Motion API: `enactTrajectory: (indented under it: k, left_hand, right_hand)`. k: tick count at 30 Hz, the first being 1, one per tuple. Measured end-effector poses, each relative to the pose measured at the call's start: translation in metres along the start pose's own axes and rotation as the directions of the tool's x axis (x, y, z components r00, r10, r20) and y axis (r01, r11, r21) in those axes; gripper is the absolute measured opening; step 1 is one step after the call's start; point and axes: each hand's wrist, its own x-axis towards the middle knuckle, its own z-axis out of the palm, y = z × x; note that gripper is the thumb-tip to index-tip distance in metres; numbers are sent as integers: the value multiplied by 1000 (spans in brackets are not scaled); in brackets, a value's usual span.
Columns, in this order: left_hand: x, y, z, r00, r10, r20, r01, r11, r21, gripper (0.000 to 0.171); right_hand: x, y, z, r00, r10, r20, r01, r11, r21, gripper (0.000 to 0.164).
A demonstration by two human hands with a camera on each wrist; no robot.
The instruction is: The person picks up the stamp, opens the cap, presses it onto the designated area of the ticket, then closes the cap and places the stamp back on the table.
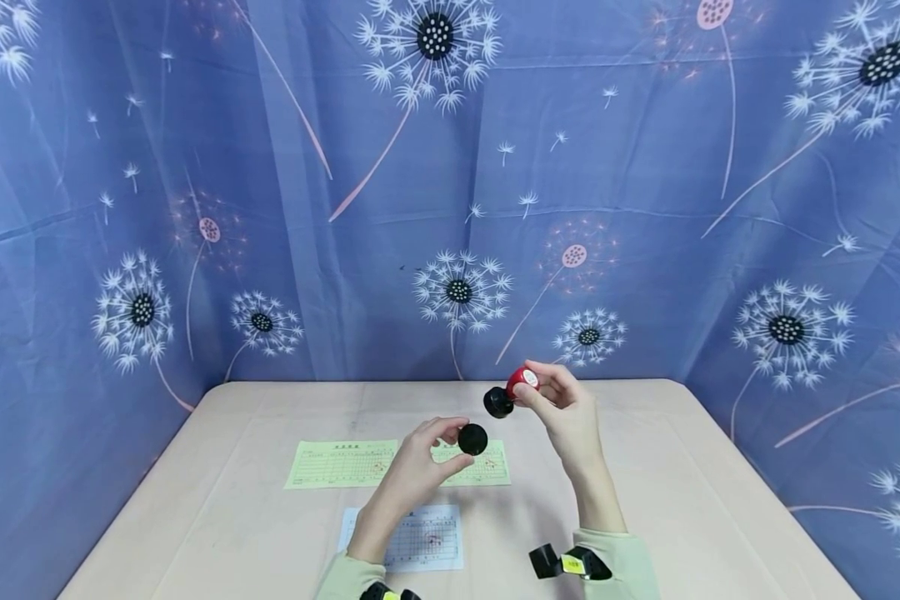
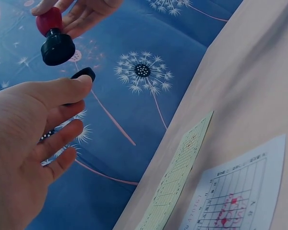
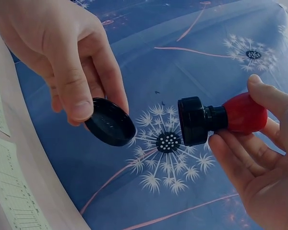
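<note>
My right hand grips the red knob of a round stamp, which has a black neck and a wide black head. My left hand pinches a shallow round black stamp cap between thumb and fingers. In the right wrist view the cap's hollow side faces the stamp's head, with a gap between them. Both things are held up above the table, the stamp a little higher and to the right of the cap in the head view.
Two green printed slips lie side by side on the pale table. Nearer me is a white-blue form with red stamp marks, partly covered by my left forearm. Blue curtains with dandelion prints stand around the table's back and sides.
</note>
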Motion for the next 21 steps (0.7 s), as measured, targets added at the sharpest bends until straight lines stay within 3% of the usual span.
enactTrajectory:
  k: [7,21]
  left_hand:
    - [0,1,-1,999,7,-42,-8,1000,-21,50]
    - [0,0,-7,995,-48,-86,43,997,-58,50]
  right_hand:
    - [-1,0,3,1000,9,18,-8,1000,-11,41]
    - [-2,0,10,999,14,48,-14,1000,-14,39]
